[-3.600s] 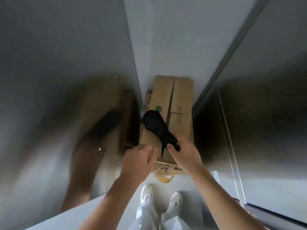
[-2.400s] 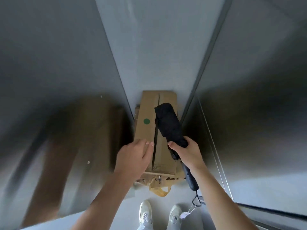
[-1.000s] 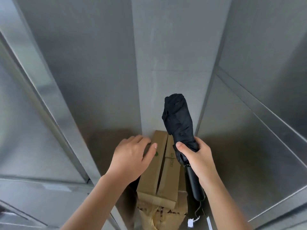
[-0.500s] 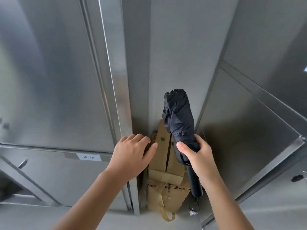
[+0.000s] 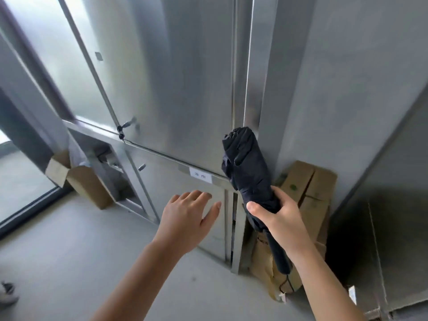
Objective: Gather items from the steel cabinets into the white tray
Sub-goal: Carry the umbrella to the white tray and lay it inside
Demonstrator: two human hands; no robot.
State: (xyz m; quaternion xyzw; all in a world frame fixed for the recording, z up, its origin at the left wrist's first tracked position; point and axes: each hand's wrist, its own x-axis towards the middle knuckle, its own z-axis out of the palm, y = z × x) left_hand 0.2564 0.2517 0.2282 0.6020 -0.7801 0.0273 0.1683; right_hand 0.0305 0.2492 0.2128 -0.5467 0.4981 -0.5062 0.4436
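Observation:
My right hand (image 5: 279, 216) grips a folded black umbrella (image 5: 245, 165) around its lower part, canopy end pointing up, handle and wrist cord hanging below my wrist. My left hand (image 5: 187, 218) hovers with relaxed, spread fingers in front of the lower steel cabinet door (image 5: 185, 181), holding nothing. The steel cabinets (image 5: 180, 77) fill the middle of the view. The white tray is out of view.
Stacked cardboard boxes (image 5: 308, 188) stand in the gap between the cabinet and the grey wall (image 5: 347, 66). An open cardboard box (image 5: 76, 179) sits by an open lower compartment at the left. Grey floor (image 5: 69, 251) spreads in front. A shoe (image 5: 7, 295) shows at the left edge.
The umbrella has been lifted off the cardboard boxes and carried out of the gap. The view has swung left to the cabinet fronts. My left hand has left the boxes and spread its fingers.

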